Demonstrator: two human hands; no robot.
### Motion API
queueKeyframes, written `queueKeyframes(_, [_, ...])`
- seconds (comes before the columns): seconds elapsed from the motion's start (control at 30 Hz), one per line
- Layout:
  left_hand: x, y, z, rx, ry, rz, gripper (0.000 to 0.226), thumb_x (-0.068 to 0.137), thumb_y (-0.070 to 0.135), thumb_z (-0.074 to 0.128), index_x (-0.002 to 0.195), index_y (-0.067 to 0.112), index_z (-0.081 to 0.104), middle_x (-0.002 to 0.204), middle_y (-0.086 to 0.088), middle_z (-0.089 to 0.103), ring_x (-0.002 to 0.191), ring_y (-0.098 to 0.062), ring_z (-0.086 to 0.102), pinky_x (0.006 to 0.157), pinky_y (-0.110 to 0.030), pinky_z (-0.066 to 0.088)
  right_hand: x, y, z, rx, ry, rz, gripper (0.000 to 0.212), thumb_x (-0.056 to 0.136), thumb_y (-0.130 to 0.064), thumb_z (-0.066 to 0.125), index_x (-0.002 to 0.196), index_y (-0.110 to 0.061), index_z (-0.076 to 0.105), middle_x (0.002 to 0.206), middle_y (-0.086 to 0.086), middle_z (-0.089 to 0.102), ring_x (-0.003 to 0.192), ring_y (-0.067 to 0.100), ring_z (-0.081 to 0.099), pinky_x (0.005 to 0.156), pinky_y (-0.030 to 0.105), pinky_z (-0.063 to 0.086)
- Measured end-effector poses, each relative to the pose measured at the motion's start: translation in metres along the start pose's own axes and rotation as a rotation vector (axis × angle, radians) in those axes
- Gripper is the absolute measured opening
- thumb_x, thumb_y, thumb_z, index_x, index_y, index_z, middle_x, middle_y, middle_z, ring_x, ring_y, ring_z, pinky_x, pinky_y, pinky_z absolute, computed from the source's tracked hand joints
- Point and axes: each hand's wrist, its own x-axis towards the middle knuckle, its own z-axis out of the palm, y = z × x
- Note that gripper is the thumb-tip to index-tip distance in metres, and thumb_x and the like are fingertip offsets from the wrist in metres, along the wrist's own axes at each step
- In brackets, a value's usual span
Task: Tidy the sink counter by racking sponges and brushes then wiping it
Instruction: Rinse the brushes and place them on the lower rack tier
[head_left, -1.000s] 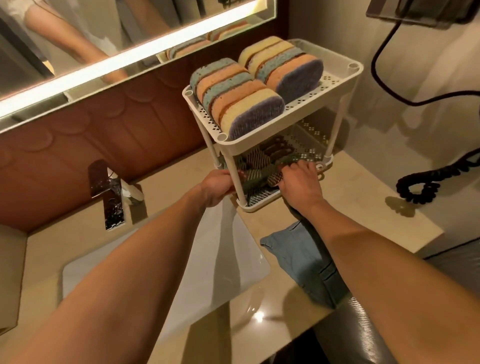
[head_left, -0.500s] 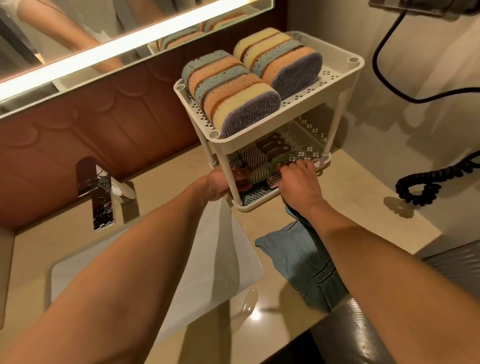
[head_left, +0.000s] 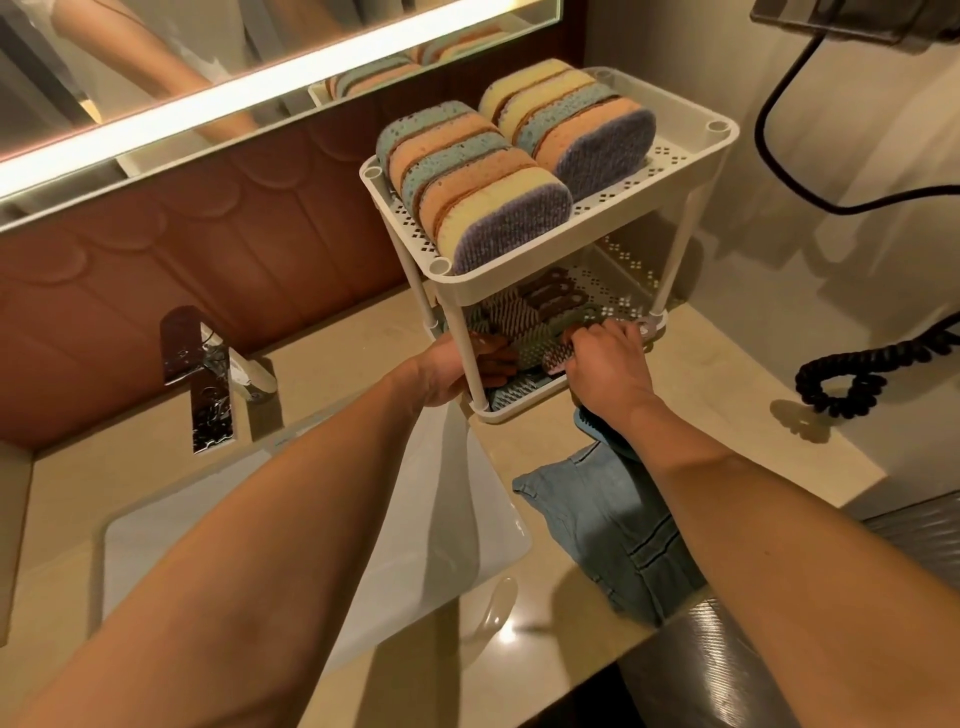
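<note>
A brown padded wall panel (head_left: 156, 270) runs along the far side, under a mirror (head_left: 156, 47) edged with a bright light strip (head_left: 260, 88). Below lies a beige stone counter (head_left: 727, 415), with a white basin (head_left: 415, 519) sunk into it at the near left and a chrome tap (head_left: 208, 384) behind that. The right wall (head_left: 857, 260) is pale, with a black coiled cord (head_left: 857, 374) in front of it

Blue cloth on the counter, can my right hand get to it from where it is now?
Probably yes. The blue cloth lies on the counter just below the right hand, with nothing lying on it. That hand is busy with the brushes in the rack, though.
</note>
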Motion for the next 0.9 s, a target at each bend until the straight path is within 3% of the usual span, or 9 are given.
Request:
queueKeyframes(0.47, [0.007,-0.003,0.003,0.073,-0.020,-0.028,0.041,0.099,0.022,0.061,0.133,0.000,0.059,0.126,-0.021,0.069,0.104,-0.028,0.069,0.082,-0.032,0.061,0.001,-0.003,-0.002,0.095,-0.092,-0.030,0.017,0.096,-0.021,0.051,0.102,-0.011,0.064,0.109,0.011,0.067,0.111,0.030,0.051,0.102,0.042,0.034])
queueKeyframes(0.57, [0.008,-0.005,0.003,0.048,0.012,0.000,0.040,0.099,0.019,0.061,0.133,-0.001,0.058,0.126,-0.024,0.067,0.100,-0.029,0.069,0.081,-0.034,0.061,0.002,-0.004,0.000,0.094,-0.097,-0.030,0.019,0.096,-0.017,0.050,0.106,-0.011,0.064,0.110,0.012,0.067,0.110,0.031,0.052,0.101,0.040,0.034])
queueKeyframes(0.7, [0.007,-0.008,0.003,0.017,0.054,0.039,0.037,0.100,0.014,0.058,0.132,-0.006,0.058,0.126,-0.027,0.066,0.108,-0.035,0.067,0.087,-0.036,0.060,0.006,-0.007,0.002,0.124,-0.107,-0.026,0.022,0.096,-0.012,0.050,0.111,-0.011,0.066,0.109,0.012,0.068,0.109,0.031,0.056,0.102,0.038,0.033])
queueKeyframes(0.9, [0.006,-0.012,0.002,0.010,0.086,0.050,0.032,0.102,0.007,0.051,0.129,-0.008,0.059,0.124,-0.026,0.067,0.110,-0.037,0.068,0.082,-0.032,0.062,0.005,-0.006,-0.003,0.206,-0.181,0.016,0.021,0.094,-0.020,0.047,0.098,-0.011,0.066,0.102,0.012,0.066,0.109,0.031,0.055,0.108,0.041,0.032])
